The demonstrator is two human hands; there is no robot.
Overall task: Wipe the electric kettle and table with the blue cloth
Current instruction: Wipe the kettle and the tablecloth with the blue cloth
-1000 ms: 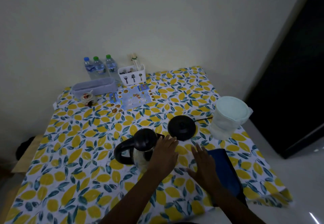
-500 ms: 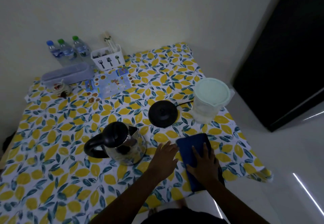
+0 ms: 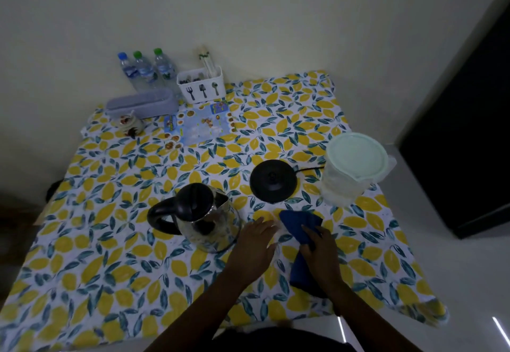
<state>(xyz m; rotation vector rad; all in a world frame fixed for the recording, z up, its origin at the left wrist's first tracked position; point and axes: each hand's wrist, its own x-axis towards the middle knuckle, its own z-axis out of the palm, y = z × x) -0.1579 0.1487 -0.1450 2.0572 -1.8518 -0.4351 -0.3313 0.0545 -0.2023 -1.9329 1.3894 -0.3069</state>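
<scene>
— Where is the blue cloth (image 3: 299,229)?
— On the counter (image 3: 116,241), right of the electric kettle (image 3: 202,216), near the front edge. The right hand (image 3: 321,252) lies on it with the fingers curled, gripping its folds.

— And the left hand (image 3: 255,244)?
— Flat and open on the lemon-print covering, between kettle and cloth, just beside the kettle's body.

— Is the kettle on its base?
— No. It stands upright on the counter, handle to the left. The round black base (image 3: 273,180) sits farther back, to the right, with a lidded plastic jug (image 3: 353,168) beyond it.
</scene>
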